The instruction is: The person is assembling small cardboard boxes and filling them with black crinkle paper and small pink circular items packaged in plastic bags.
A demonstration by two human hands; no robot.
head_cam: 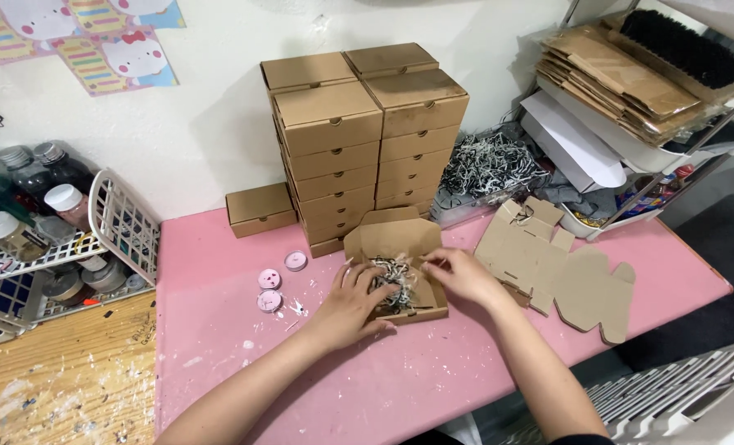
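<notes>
Open box [400, 247] near the middle of the counter [433, 371], shredded paper [393, 282] inside it. Left grip [349, 306] on the box's near left edge, fingers in the shred; right grip [462, 276] at its right side. Just behind, stacked boxes [367, 140] against the wall, one single closed box [258, 209] to their left. Three small tins [273, 284] left of the open box, apart from it. Flat cardboard blanks [548, 264] to the right, overlapping one another. Pile of loose shred [489, 165] behind those, right of the stacks. Wire basket [124, 227] with jars at far left, off the counter's edge. Shelf rack [630, 91] at far right, holding folded cardboard.
</notes>
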